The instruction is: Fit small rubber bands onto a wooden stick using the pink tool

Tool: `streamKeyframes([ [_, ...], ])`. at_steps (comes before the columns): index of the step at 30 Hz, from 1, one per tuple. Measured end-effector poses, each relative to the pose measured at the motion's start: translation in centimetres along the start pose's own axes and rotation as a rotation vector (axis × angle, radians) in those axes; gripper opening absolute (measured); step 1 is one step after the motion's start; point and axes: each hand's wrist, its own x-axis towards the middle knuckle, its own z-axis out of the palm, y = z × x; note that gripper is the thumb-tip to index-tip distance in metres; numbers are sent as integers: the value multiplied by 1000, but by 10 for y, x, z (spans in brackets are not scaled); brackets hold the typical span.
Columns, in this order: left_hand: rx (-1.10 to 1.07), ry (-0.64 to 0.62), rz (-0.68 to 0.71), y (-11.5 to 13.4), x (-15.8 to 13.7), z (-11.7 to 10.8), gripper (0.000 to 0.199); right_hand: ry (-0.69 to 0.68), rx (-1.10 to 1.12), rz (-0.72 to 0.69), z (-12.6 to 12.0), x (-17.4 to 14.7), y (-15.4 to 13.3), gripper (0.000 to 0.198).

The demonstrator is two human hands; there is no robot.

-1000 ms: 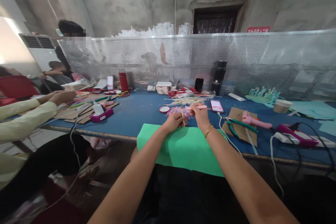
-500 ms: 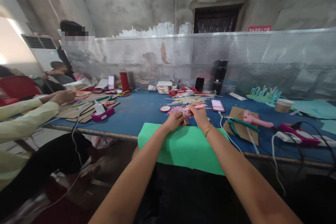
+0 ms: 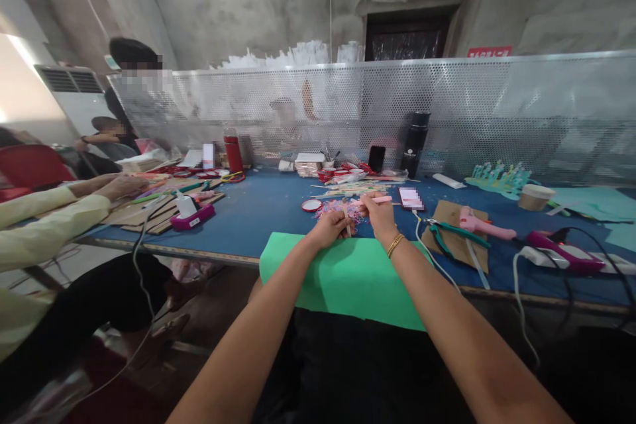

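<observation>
My left hand [image 3: 330,228] is closed, with a narrow pale strip [image 3: 348,230] pinched between its fingers. Just right of it, my right hand [image 3: 380,214] grips a pink pen-like tool [image 3: 383,199] whose tip points left, toward the strip. Whether the tip touches the strip is too small to tell. Under and behind both hands lies a heap of small pink and purple loops or bits [image 3: 326,208]. A green sheet [image 3: 348,278] drapes over the table's front edge and my lap, beneath my wrists. A round, red-rimmed dish or lid [image 3: 312,205] sits left of the heap.
Thin sticks [image 3: 358,189] lie behind the heap. To the right are a phone [image 3: 411,198], teal-handled pliers [image 3: 440,242], a pink glue gun [image 3: 481,225] on cardboard, a paper cup [image 3: 536,197] and a purple power strip [image 3: 566,253]. At left, a co-worker's sleeves [image 3: 54,209] reach over cardboard.
My right hand has shifted slightly right and lower, drawing the pink tool a little away from my left hand. The left hand keeps its pinch. The whole view has drifted slightly.
</observation>
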Motion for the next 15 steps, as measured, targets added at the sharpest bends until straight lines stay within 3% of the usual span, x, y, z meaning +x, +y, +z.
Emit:
streamKeyframes([
  [5,2,3,-5,-3,2,1,35,-80,-12,7,1,-2,-1,28],
  [11,-16,8,2,-4,2,1,36,50,-36,-23,-3,3,2,26],
  [15,2,4,18,-5,3,1,38,28,34,42,-2,5,-6,29],
])
